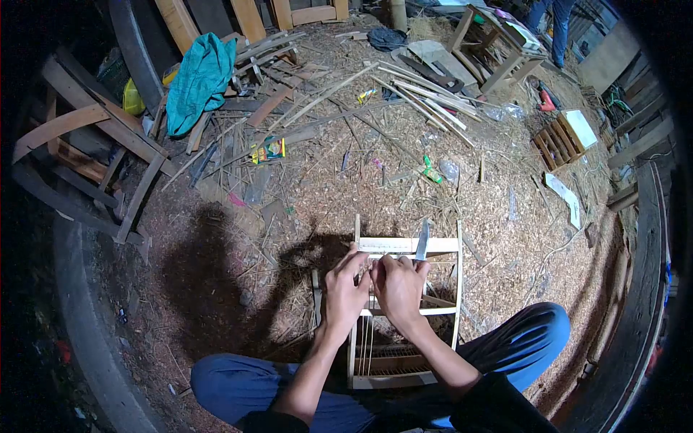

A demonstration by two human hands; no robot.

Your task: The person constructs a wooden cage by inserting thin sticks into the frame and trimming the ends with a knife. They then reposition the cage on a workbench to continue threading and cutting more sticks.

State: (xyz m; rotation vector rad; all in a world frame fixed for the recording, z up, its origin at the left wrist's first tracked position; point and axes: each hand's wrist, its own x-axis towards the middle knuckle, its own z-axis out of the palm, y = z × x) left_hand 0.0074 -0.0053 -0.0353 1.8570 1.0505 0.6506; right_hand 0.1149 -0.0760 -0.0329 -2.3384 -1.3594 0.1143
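A small wooden frame with long side rails and crossbars stands between my legs. Its upper crossbar has a row of small marks or holes along it. My right hand grips a knife, the blade pointing up and away across this crossbar. Beside it, my left hand is at the frame's left side just below the crossbar, fingers bent and pinched; what they hold is hidden. Both hands nearly touch. Thin sticks run lengthwise on the left of the frame, below my hands.
Shavings and wood scraps cover the ground. Farther off lie a pile of wooden strips, a teal sack and a slatted wooden box. Curved wooden chair parts stand at left. Another person's legs show beside a wooden table.
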